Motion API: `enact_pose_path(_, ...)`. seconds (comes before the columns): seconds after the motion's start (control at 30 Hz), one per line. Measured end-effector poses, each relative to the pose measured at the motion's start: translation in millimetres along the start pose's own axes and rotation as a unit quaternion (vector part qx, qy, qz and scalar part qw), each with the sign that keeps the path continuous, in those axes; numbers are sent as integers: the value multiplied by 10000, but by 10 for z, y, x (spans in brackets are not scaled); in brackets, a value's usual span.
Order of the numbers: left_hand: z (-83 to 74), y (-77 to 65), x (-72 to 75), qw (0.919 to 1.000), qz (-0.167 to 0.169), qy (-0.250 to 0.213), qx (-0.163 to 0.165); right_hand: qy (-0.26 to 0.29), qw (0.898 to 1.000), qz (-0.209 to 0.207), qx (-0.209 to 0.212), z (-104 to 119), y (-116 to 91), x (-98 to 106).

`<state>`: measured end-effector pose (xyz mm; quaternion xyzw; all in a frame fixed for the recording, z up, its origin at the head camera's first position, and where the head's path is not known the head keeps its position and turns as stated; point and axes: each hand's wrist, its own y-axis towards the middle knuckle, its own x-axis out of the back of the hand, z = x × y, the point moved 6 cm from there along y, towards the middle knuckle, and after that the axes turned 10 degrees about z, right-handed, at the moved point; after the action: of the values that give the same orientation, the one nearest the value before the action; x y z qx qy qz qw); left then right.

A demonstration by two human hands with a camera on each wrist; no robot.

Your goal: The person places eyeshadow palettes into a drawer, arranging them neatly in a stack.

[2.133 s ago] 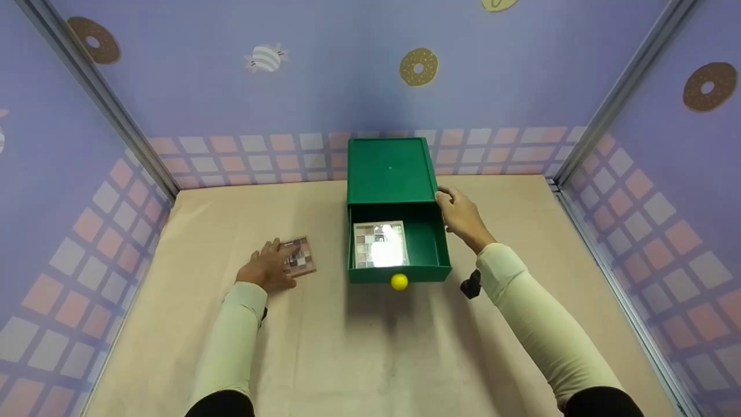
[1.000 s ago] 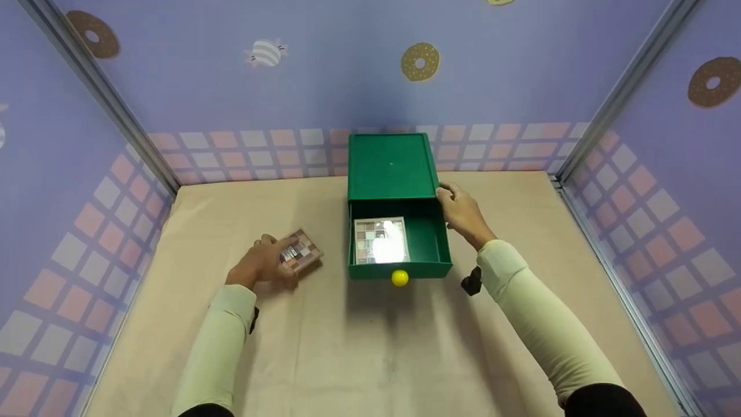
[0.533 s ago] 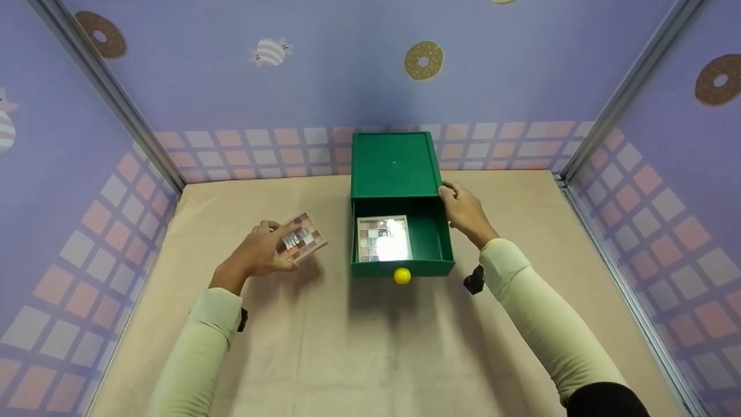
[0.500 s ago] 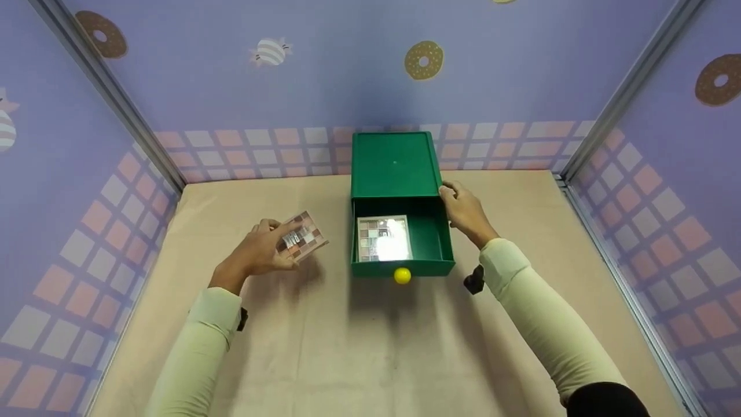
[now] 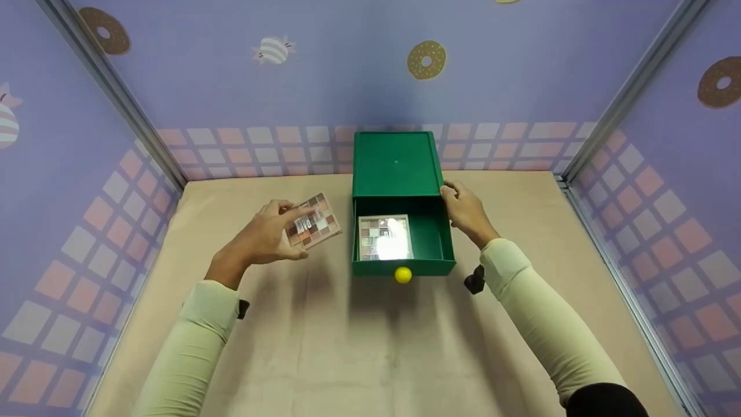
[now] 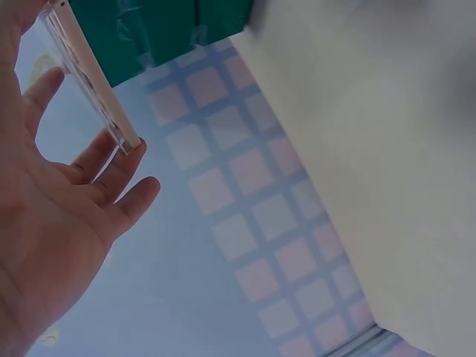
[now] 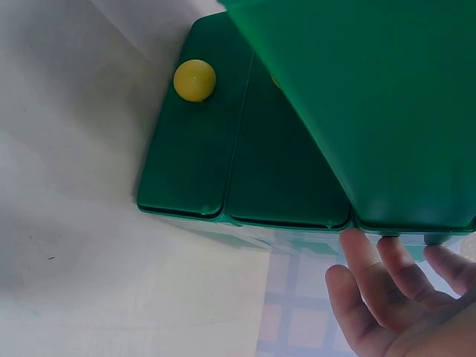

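My left hand (image 5: pixel 267 234) holds an eyeshadow palette (image 5: pixel 317 223) with a clear lid between thumb and fingers, raised and tilted to the left of a green drawer cabinet (image 5: pixel 396 165). The left wrist view catches the palette (image 6: pixel 100 85) edge-on, fingertips at its lower end. The cabinet's top drawer (image 5: pixel 429 243) is pulled out and has a yellow knob (image 5: pixel 403 275). A second palette (image 5: pixel 370 238), glaring with reflected light, lies in the drawer's left part. My right hand (image 5: pixel 468 214) touches the cabinet's right side near its top front edge, fingers extended in the right wrist view.
Two closed drawers, one bearing a yellow knob (image 7: pixel 195 80), show below the open one. The cabinet stands near the patterned back wall (image 5: pixel 324 87) on a beige-covered table (image 5: pixel 347 347). Patterned walls (image 5: pixel 666 226) also stand at the sides.
My left hand has picked the palette up from the table, tilted it and moved it up and right toward the drawer. The right hand stays at the cabinet's side.
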<state>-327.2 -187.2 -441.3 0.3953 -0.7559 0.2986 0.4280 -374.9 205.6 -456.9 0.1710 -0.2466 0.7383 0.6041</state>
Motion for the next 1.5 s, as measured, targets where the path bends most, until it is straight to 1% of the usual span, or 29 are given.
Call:
enact_pose_path(0.1, -137, 4, 60, 9998, -10, 78, -160, -16, 10000, -7, -14, -2, 0, 4)
enact_pose_path(0.23, -317, 27, 91, 9990, 27, 200, -406, 69, 10000, 22, -23, 1, 1, 3)
enact_pose_path(0.4, -534, 97, 85, 9972, 124, 382, -624, 191, 9998, 49, -6, -4, 1, -5)
enact_pose_path(0.57, -738, 199, 72, 9949, 200, 554, -820, 218, 9997, 50, -7, -20, 2, -13)
enact_pose_path(0.77, -945, 331, 21, 9925, 352, 686, -947, 219, 9998, 35, 19, -24, 7, -15)
enact_pose_path(0.97, -1094, 428, -36, 9907, 522, 791, -979, 60, 9999, -42, 84, -8, 2, -5)
enact_pose_path(1.17, -1209, 535, -79, 9886, 622, 885, -1051, 88, 9999, -51, 65, 8, -3, 9)
enact_pose_path(1.37, -1259, 634, -171, 9859, 850, 1051, -990, 136, 9999, 9, 34, 1, -1, -8)
enact_pose_path(1.5, -1263, 666, -220, 9846, 995, 1102, -927, 203, 9998, 46, -9, -13, -7, -20)
